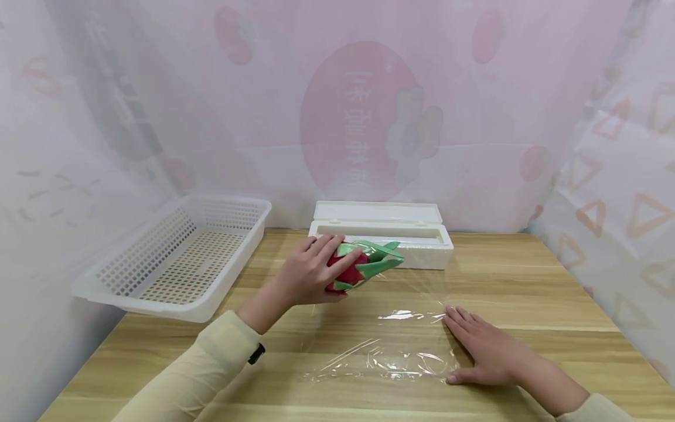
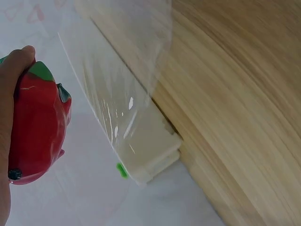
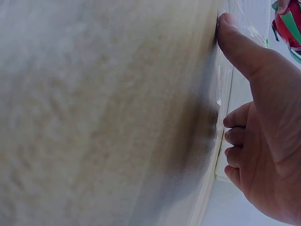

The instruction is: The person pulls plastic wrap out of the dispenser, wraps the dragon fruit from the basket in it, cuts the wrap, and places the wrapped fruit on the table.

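My left hand (image 1: 315, 271) grips a red dragon fruit (image 1: 349, 272) with green leafy tips, held above the table in front of the white box. In the left wrist view the red skin of the dragon fruit (image 2: 40, 127) shows, with the thumb over its top. A sheet of clear plastic wrap (image 1: 390, 357) runs from the box toward me over the wood. My right hand (image 1: 487, 351) rests with extended fingers at the right edge of the wrap. The right wrist view shows the thumb of the right hand (image 3: 268, 117) touching the wrap's edge.
Behind the fruit stands the white wrap box (image 1: 422, 256), its lid (image 1: 377, 212) raised. A white perforated plastic basket (image 1: 211, 305) is at the left of the wooden table (image 1: 527, 293). Printed pale cloth (image 1: 263, 117) hangs at the back and sides.
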Demonstrator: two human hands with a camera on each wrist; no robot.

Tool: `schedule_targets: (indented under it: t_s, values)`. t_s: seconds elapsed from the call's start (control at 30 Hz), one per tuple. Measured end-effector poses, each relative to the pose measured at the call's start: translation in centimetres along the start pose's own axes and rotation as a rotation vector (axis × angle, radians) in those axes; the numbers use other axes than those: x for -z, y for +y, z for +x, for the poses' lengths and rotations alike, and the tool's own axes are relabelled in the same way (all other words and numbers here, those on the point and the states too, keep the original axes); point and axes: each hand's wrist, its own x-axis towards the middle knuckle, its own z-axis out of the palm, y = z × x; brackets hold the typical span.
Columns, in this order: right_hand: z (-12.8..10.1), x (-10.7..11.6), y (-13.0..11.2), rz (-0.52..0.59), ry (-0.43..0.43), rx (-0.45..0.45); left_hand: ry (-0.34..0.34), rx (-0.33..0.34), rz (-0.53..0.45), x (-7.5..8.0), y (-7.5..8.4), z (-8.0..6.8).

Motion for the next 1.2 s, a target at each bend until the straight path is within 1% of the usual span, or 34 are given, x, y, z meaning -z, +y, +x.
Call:
schedule_targets:
  t_s: [0.1, 0.3, 0.6, 0.77, 0.87, 1.2]
  values:
    - [0.0, 0.0, 0.0, -0.001, 0.001, 0.002, 0.006, -0.013, -0.02, -0.4, 0.6, 0.7]
    - [0.0, 0.0, 0.0, 0.009, -0.003, 0.0, 0.022, -0.029, -0.09, -1.2, 1.7, 1.8]
    - [0.1, 0.0, 0.0, 0.004, 0.004, 0.006, 0.004, -0.044, -0.14, -2.9, 3.0, 2.5]
    - [0.1, -0.1, 0.0, 0.0, 0.004, 0.01, -0.024, -0.051, -0.146, -3.7, 3.5, 2.6]
    - [0.1, -0.1, 0.0, 0.003, 0.0, 0.008, -0.052, -0.058, -0.149, -4.2, 3.8, 2.6]
    - [0.1, 0.0, 0.0, -0.001, -0.002, 0.001, -0.139, -0.093, -0.114, -5.2, 4.4, 2.8]
